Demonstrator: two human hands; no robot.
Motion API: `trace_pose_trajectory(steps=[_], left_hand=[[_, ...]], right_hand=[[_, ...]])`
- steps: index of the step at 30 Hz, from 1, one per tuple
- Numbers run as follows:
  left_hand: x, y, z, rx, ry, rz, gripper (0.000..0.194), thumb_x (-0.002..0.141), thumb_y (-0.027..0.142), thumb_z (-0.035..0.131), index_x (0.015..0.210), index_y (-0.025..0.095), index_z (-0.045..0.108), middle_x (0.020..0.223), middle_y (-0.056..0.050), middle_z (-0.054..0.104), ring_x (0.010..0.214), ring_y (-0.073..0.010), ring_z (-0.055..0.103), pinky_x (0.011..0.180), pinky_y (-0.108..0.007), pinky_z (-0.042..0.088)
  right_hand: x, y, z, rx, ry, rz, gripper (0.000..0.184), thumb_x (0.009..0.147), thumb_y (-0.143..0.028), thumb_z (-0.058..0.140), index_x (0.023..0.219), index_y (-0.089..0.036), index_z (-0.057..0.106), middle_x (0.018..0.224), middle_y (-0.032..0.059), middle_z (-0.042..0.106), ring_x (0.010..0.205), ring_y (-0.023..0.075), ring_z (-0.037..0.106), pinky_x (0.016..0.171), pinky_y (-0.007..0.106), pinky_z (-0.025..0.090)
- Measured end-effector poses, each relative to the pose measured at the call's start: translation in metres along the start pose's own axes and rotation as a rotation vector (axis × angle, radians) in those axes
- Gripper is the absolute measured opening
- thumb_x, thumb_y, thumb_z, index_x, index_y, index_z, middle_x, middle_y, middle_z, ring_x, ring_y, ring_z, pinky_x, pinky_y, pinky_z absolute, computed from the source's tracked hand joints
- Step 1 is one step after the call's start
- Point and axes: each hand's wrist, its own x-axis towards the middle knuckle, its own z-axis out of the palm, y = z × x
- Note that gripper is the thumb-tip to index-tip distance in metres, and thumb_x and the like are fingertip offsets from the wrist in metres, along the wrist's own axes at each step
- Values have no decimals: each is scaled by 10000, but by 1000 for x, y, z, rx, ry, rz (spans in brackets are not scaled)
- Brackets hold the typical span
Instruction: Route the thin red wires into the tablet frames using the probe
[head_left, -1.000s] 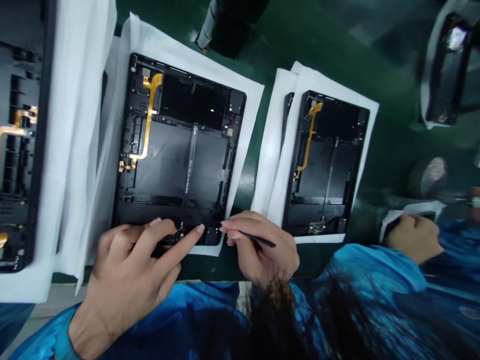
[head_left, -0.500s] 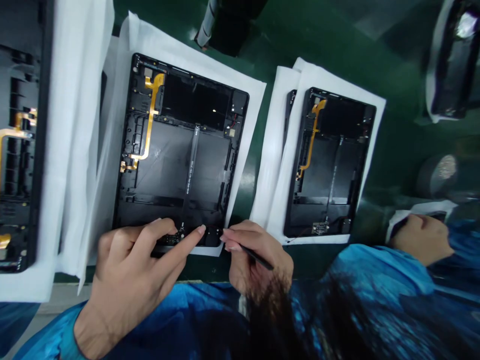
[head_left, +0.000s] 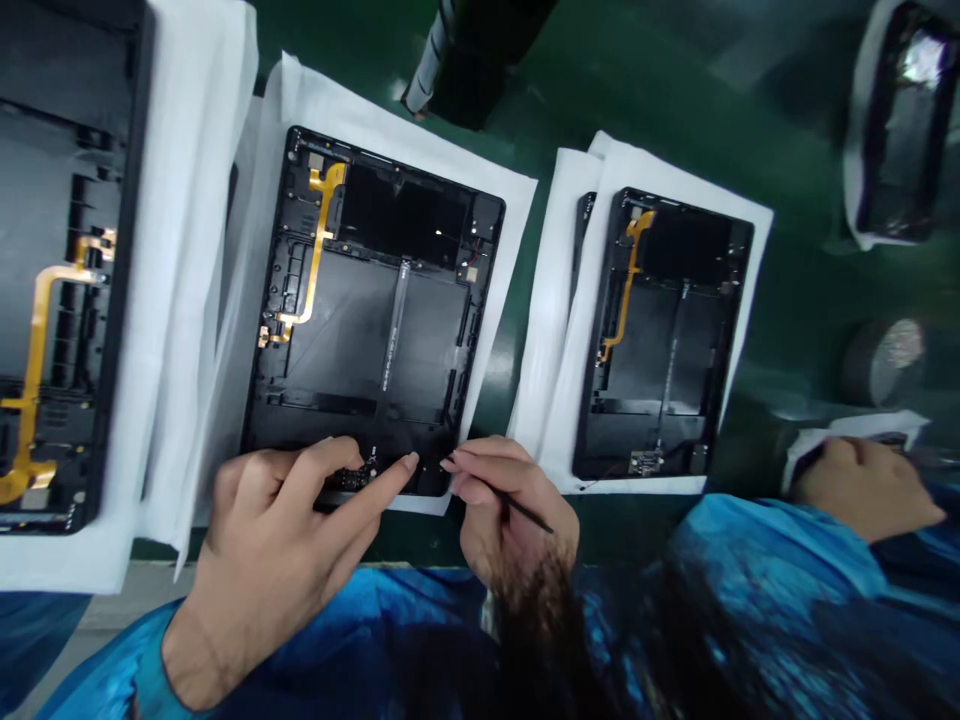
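An opened black tablet frame [head_left: 375,320] with an orange flex cable lies on white foam sheet in front of me. My left hand [head_left: 277,540] rests on its near edge, thumb and forefinger stretched out and pressing beside a small connector board [head_left: 358,476]. My right hand [head_left: 506,500] is closed in a pinch round a thin black pointed tool [head_left: 517,510], whose tip sits at the frame's near right corner. My blue sleeves fill the bottom of the view.
A second open tablet frame [head_left: 667,330] lies on white foam to the right, a third [head_left: 52,270] at the left. Another person's hand [head_left: 862,485] in a blue sleeve works at the far right. The surface is a green belt [head_left: 660,90].
The view has shifted slightly, so the frames sit a little further right and lower. Both my hands stay at the near edge of the middle frame; the tool's angle changed slightly.
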Motion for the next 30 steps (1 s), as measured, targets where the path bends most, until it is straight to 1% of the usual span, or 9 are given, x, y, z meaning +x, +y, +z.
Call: trace_pose_trajectory(steps=[4, 8, 12, 15, 18, 21, 23, 25, 30], left_hand=[[0, 1, -1, 17, -9, -7, 300, 1149, 431, 392, 1383, 528, 551, 1186, 103, 582, 920, -65, 527, 678, -367, 463], [-1, 1, -1, 35, -21, -5, 304, 1151, 466, 373, 1402, 537, 530, 1195, 108, 579, 892, -60, 524, 648, -361, 447], [-2, -2, -1, 141, -24, 18, 340, 1151, 475, 308, 1419, 556, 500, 1240, 132, 579, 888, -48, 575, 647, -332, 478], [-2, -4, -1, 252, -29, 84, 374, 1148, 458, 261, 1445, 551, 469, 1330, 152, 543, 908, -36, 614, 665, -301, 501], [-6, -5, 0, 198, -19, 76, 368, 1146, 435, 281, 1443, 534, 474, 1348, 151, 532, 914, -30, 625, 682, -299, 504], [-17, -7, 4, 346, -121, 154, 390, 1124, 534, 275, 1427, 486, 516, 1385, 130, 517, 975, -78, 644, 729, -368, 546], [-26, -9, 7, 493, -239, 225, 497, 1094, 631, 252, 1409, 407, 563, 1415, 96, 503, 1025, -132, 647, 755, -436, 560], [-32, -11, 8, 513, -284, 226, 572, 1082, 670, 233, 1399, 350, 586, 1426, 75, 498, 1029, -150, 645, 763, -465, 557], [-20, -9, 4, 380, -161, 166, 509, 1136, 546, 169, 1461, 380, 525, 1480, 74, 444, 1012, -103, 640, 723, -380, 560]], right_hand=[[8, -12, 0, -94, -52, -77, 151, 956, -161, 602, 1075, -172, 694, 884, 66, 729, 744, 165, 710, 624, 276, 627], [8, -17, 1, -153, -40, -82, 126, 972, -203, 585, 1023, -179, 698, 869, 62, 723, 761, 176, 709, 647, 290, 631], [6, -13, 4, -14, -16, -8, 132, 977, -197, 580, 1044, -215, 693, 803, 20, 706, 690, 166, 698, 606, 293, 622], [5, -10, 6, 126, 39, 20, 129, 976, -233, 604, 1045, -215, 711, 790, 28, 716, 656, 171, 692, 564, 299, 613], [3, -9, 6, 104, 9, 8, 156, 953, -199, 638, 1084, -216, 721, 827, 46, 753, 697, 189, 727, 578, 306, 630], [3, -11, 3, 58, -24, 11, 186, 942, -158, 646, 1102, -215, 719, 858, 51, 766, 719, 186, 747, 595, 293, 645], [3, -12, 1, 42, -22, 15, 175, 939, -157, 653, 1093, -214, 716, 880, 56, 765, 731, 182, 752, 612, 285, 652], [4, -13, 0, 16, -46, 12, 186, 934, -154, 662, 1100, -221, 711, 904, 59, 762, 739, 181, 753, 619, 285, 656], [5, -11, 0, 10, -73, -1, 172, 947, -166, 639, 1098, -208, 710, 891, 57, 733, 693, 167, 729, 597, 285, 648]])
